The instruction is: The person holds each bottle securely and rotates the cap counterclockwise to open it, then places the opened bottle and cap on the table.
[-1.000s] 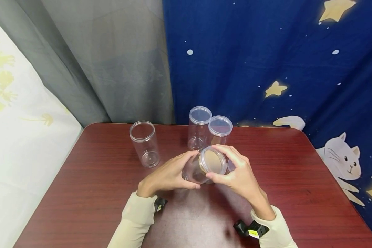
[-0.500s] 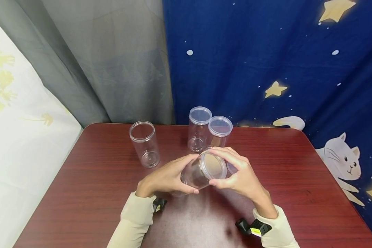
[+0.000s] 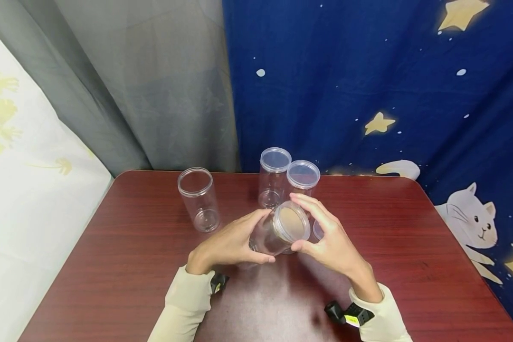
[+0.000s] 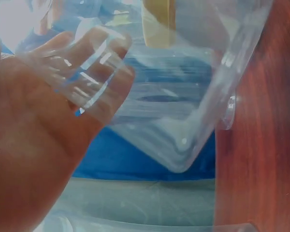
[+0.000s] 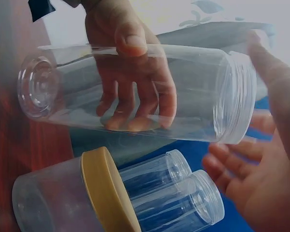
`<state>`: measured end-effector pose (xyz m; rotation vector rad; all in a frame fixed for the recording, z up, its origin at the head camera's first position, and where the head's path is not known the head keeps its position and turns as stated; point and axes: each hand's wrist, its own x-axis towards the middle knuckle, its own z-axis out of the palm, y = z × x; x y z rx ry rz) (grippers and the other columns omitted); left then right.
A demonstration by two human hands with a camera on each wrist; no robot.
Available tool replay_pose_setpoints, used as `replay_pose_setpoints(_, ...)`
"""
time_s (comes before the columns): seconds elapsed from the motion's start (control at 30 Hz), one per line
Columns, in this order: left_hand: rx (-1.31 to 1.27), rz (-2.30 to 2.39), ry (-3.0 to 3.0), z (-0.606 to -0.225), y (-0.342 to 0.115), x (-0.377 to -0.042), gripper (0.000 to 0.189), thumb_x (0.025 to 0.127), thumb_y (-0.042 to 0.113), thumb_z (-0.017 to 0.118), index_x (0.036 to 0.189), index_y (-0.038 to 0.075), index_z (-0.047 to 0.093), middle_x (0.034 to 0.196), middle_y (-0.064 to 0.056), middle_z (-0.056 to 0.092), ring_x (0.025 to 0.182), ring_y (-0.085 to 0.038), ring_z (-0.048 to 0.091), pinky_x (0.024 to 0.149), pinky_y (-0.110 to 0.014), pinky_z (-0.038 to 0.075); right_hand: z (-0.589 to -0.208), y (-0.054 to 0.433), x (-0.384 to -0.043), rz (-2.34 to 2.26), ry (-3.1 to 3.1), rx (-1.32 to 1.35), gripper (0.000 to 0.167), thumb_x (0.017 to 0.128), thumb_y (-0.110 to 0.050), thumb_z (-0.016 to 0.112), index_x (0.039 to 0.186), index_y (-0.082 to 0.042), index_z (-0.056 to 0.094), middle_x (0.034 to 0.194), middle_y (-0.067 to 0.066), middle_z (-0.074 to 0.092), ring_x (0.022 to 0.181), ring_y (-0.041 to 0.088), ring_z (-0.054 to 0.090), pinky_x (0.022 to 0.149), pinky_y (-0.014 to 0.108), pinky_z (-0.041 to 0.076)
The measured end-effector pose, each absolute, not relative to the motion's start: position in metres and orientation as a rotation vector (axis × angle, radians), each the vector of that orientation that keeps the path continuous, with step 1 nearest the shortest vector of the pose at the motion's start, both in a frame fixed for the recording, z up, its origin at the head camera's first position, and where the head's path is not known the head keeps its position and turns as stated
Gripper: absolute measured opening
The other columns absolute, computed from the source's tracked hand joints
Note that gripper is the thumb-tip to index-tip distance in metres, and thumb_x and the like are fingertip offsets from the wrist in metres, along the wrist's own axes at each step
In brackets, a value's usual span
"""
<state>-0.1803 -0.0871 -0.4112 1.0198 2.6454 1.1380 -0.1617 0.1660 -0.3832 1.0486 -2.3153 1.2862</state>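
A clear plastic jar (image 3: pixel 267 236) with a clear screw lid (image 3: pixel 293 222) is held tilted above the table, its lid end toward the right. My left hand (image 3: pixel 232 239) grips the jar's body, thumb on the near side and fingers curled round the far side. Around the lid my right hand (image 3: pixel 331 242) is spread, thumb below and fingers above. In the right wrist view its fingers (image 5: pixel 227 162) are loose beside the rim and its thumb stands off it. A jar with a gold lid (image 5: pixel 111 188) stands behind, largely hidden in the head view.
Two clear lidded jars, a rear one (image 3: pixel 275 164) and a nearer one (image 3: pixel 303 175), stand at the table's back. An open-topped clear jar (image 3: pixel 198 199) stands to the left. A clear round piece (image 3: pixel 318 230) shows partly behind my right hand. Curtains (image 3: pixel 325 85) hang behind the table (image 3: pixel 410 247).
The held jar dipped slightly and has come back up. My right fingers and thumb, close on the lid's rim before, are now spread wider around it. The left hand keeps its grip.
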Motion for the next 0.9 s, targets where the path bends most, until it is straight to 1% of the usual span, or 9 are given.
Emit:
replay_pose_setpoints(0.1,1.058,1.076,2.717,-0.4091,-0.0852,-0.1797,0.091,0.071,0.048,0.085,0.145,0.016,0.042,0.136,0.001,0.056,0.122,-0.009,0.053,0.106,-0.034,0.044,-0.3826,0.1649,-0.1588,1.217,-2.374,0.953,0.093,0.081,-0.075,0.054,0.145,-0.008,0.046,0.139,0.007,0.052,0.112,0.016,0.054,0.089,0.022,0.046)
replay_pose_setpoints(0.17,1.081,1.039,2.756,-0.4083,-0.0841,-0.1794,0.092,0.071,0.050,0.084,0.145,0.015,0.042,0.135,0.000,0.057,0.122,-0.010,0.053,0.106,-0.034,0.044,-0.3819,0.1641,-0.1569,1.173,-2.417,0.903,0.095,0.080,-0.077,0.053,0.145,-0.009,0.046,0.136,0.005,0.053,0.110,0.015,0.054,0.088,0.024,0.046)
replay_pose_setpoints(0.23,1.091,1.010,2.784,-0.4083,-0.0836,-0.1791,0.091,0.072,0.051,0.083,0.145,0.015,0.042,0.134,0.000,0.057,0.122,-0.011,0.054,0.106,-0.035,0.044,-0.3812,0.1628,-0.1557,1.148,-2.443,0.873,0.093,0.080,-0.074,0.059,0.145,-0.009,0.046,0.134,0.003,0.053,0.113,0.016,0.054,0.093,0.024,0.045)
replay_pose_setpoints(0.3,1.095,0.997,2.797,-0.4086,-0.0834,-0.1791,0.091,0.072,0.052,0.083,0.145,0.015,0.043,0.133,0.001,0.057,0.121,-0.011,0.054,0.105,-0.034,0.044,-0.3808,0.1617,-0.1553,1.112,-2.461,0.845,0.090,0.078,-0.066,0.070,0.144,-0.009,0.048,0.134,0.002,0.053,0.117,0.016,0.054,0.097,0.025,0.043)
replay_pose_setpoints(0.37,1.099,0.988,2.805,-0.4089,-0.0833,-0.1790,0.091,0.072,0.052,0.083,0.144,0.016,0.043,0.132,0.001,0.058,0.120,-0.010,0.054,0.105,-0.034,0.044,-0.3799,0.1605,-0.1546,1.091,-2.470,0.821,0.087,0.075,-0.054,0.081,0.142,-0.009,0.050,0.133,0.000,0.054,0.117,0.015,0.054,0.096,0.024,0.043)
replay_pose_setpoints(0.43,1.101,0.988,2.807,-0.4094,-0.0832,-0.1790,0.090,0.072,0.052,0.083,0.144,0.016,0.043,0.131,0.001,0.058,0.119,-0.010,0.054,0.105,-0.034,0.044,-0.3795,0.1597,-0.1542,1.063,-2.467,0.806,0.084,0.072,-0.043,0.087,0.141,-0.009,0.052,0.131,0.000,0.056,0.116,0.014,0.056,0.093,0.025,0.045)
replay_pose_setpoints(0.53,1.096,0.989,2.809,-0.4100,-0.0832,-0.1793,0.091,0.072,0.052,0.082,0.144,0.016,0.042,0.131,0.002,0.058,0.119,-0.010,0.054,0.105,-0.034,0.044,-0.3786,0.1587,-0.1535,1.032,-2.466,0.795,0.082,0.071,-0.036,0.088,0.140,-0.010,0.052,0.129,-0.001,0.059,0.114,0.014,0.057,0.089,0.027,0.046)
replay_pose_setpoints(0.7,1.092,1.003,2.797,-0.4100,-0.0835,-0.1793,0.090,0.072,0.051,0.083,0.144,0.016,0.042,0.131,0.002,0.058,0.119,-0.009,0.054,0.104,-0.033,0.045,-0.3777,0.1584,-0.1533,1.016,-2.473,0.796,0.080,0.073,-0.036,0.088,0.140,-0.011,0.053,0.128,-0.002,0.060,0.114,0.012,0.056,0.087,0.027,0.047)
replay_pose_setpoints(0.9,1.088,1.016,2.784,-0.4107,-0.0844,-0.1802,0.092,0.071,0.051,0.084,0.146,0.018,0.042,0.133,0.002,0.057,0.121,-0.008,0.053,0.105,-0.033,0.044,-0.3782,0.1592,-0.1536,1.032,-2.476,0.804,0.080,0.072,-0.035,0.088,0.142,-0.018,0.052,0.131,-0.003,0.059,0.117,0.011,0.055,0.090,0.026,0.047)
